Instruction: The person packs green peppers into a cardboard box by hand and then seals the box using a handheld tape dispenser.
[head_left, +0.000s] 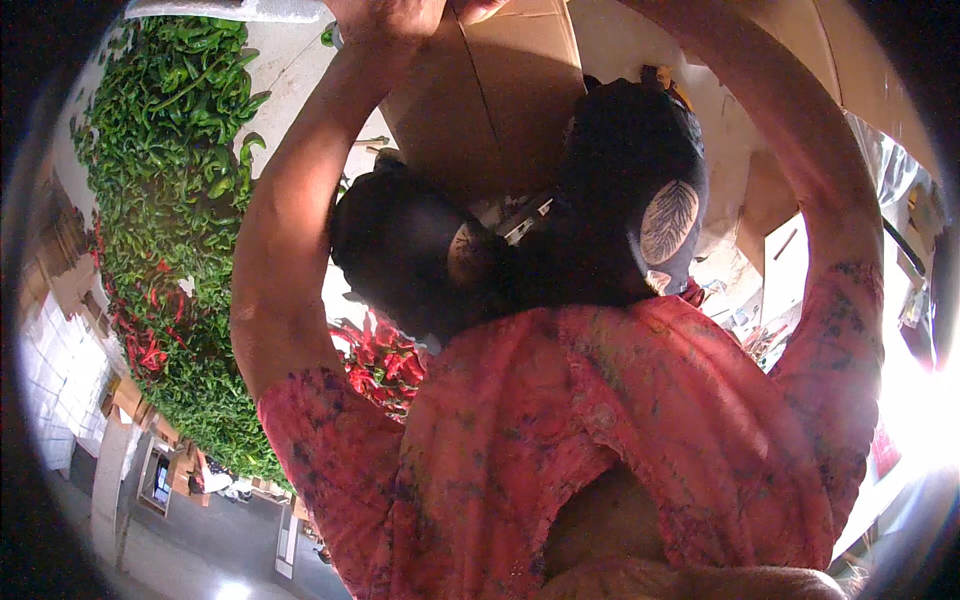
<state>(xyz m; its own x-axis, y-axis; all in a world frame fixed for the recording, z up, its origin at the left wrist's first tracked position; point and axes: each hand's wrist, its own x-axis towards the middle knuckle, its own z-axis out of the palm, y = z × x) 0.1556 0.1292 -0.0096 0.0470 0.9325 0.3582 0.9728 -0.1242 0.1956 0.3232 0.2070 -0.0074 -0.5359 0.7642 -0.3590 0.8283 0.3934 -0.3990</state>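
At the top edge shows part of my left hand (394, 19), its fingers cut off by the frame, beside a brown cardboard box or sheet (480, 112) in front of my knees. A bit of finger (480, 9) overlaps the cardboard; which hand it belongs to is unclear. My right forearm (780, 82) reaches up past the top edge, and my right hand is out of view. A big heap of green chili peppers (180, 165) lies left of my left arm, with red peppers (150, 352) among them. More red peppers (386, 367) show between that arm and my body.
More cardboard (862, 67) stands at the upper right. A pale curved edge (225, 10) crosses the upper left. Near the lower left, a person (210, 480) is in the distance beside cardboard boxes. White stacked bags or sheets (64, 375) are at the far left.
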